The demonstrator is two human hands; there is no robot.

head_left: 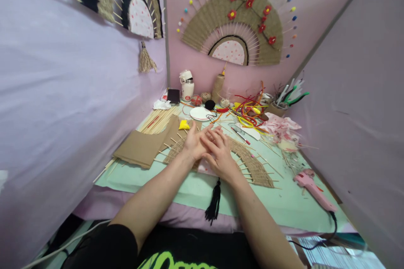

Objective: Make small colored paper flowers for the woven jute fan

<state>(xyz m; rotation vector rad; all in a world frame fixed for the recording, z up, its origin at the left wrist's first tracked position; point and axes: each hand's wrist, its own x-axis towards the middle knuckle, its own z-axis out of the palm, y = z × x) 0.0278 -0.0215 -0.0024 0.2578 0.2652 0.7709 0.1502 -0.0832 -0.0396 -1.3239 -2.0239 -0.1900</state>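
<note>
Tabletop point(189, 189), covered in pale green and carrying the reference point for every position below: the half-woven fan point(255, 168), laid flat at centre with bare sticks poking from its rim. Behind the half-woven fan, on the pink partition, a finished fan point(243, 29) hung upright, with red flowers and coloured bead tips. Left of the half-woven fan and touching its edge, brown cardboard sheets point(139, 149); beyond those, a loose bundle of bamboo sticks point(158, 119). Behind the half-woven fan and to the right, a tangle of red and yellow pipe cleaners point(249, 113). Well to the right of the half-woven fan, a pink glue gun point(311, 187) on its side, cord trailing off the near edge. Over the left half of the half-woven fan, left hand point(193, 143) and right hand point(221, 155), both flat and fully spread, fingers straight, right fingers crossing over left, gripping nothing visible. Contact with the weave beneath probable, not confirmable from this angle. At the near edge of the half-woven fan, a black tassel point(215, 199) hanging over the tabletop lip. Just behind its left side, a small yellow piece point(184, 125). For sound pressing, as judged here: lay palms flat, spread load evenly across the weave, avoid snagging the protruding sticks, steer clear of the glue gun nozzle.
</note>
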